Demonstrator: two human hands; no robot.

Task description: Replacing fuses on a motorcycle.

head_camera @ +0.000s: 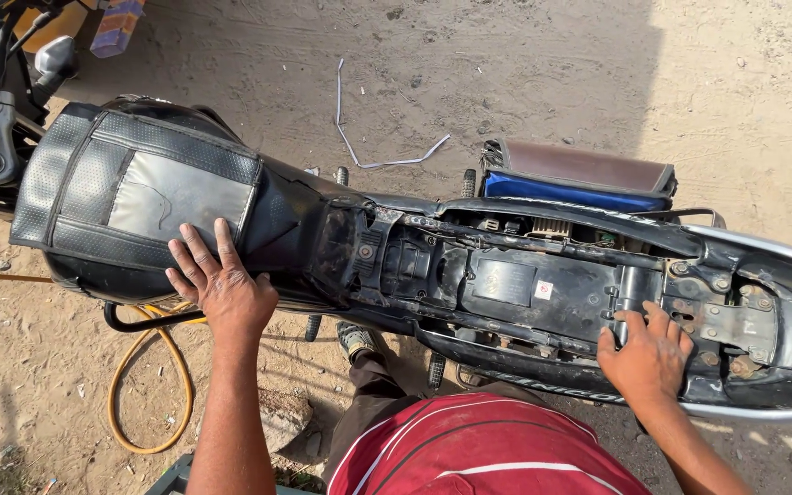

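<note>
A black motorcycle lies across the view with its seat taken off, so the dusty frame tray [506, 284] and bolts show. My left hand [222, 284] rests flat, fingers spread, on the near side of the fuel tank's black padded cover [139, 192]. Further back on the bike, my right hand [645, 353] presses on the rear frame beside a metal bracket [731, 325], fingers curled over the edge. Neither hand holds anything loose.
A blue and brown box [575, 179] sits on the sand beyond the bike. A thin grey strip [387, 160] lies on the ground behind it. An orange hose [144, 385] loops under the tank. The handlebar and mirror [52, 57] are at top left.
</note>
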